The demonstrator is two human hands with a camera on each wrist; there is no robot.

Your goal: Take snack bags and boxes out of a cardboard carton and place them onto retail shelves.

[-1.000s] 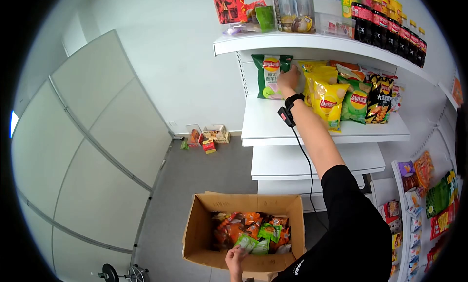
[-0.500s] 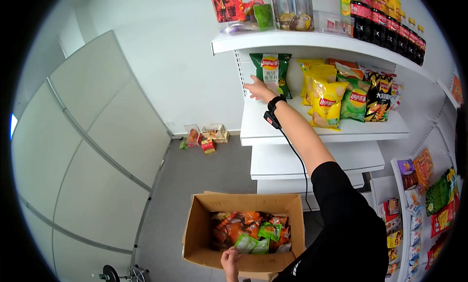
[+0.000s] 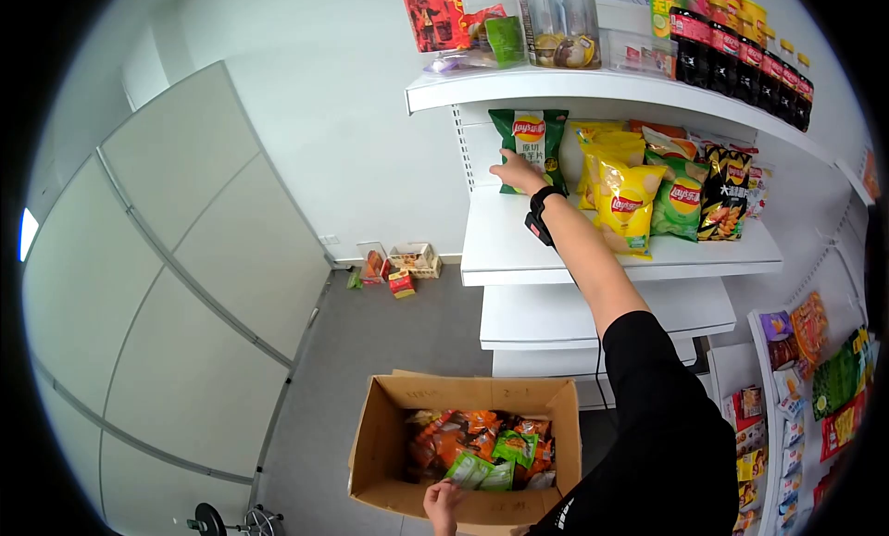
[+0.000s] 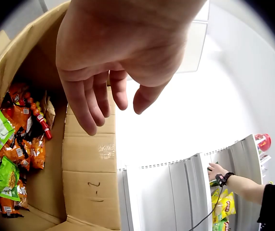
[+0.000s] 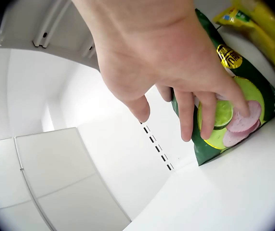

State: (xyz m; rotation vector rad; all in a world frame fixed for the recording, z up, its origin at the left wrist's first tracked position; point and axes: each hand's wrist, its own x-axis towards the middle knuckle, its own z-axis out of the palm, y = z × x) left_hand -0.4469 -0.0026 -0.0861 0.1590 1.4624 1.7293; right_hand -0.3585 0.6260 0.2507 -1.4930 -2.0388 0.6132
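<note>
A dark green Lay's chip bag stands upright at the left end of the middle shelf. My right hand is at its left side, in front of the lower part. In the right wrist view, the right hand's extended fingers lie against the bag's printed front, and the thumb is spread away from it. Over the near edge of the cardboard box, my left hand hangs with loosely bent fingers. The left wrist view shows nothing in that hand.
Yellow chip bags, a light green one and a black one stand right of the green bag. The upper shelf overhangs them, carrying cola bottles. Orange snack packets lie in the box. White panels stand left.
My right hand has moved from the green bag's right edge round to its left side. The bag now sits slightly farther right, nearer the yellow bags. The left hand stays by the box.
</note>
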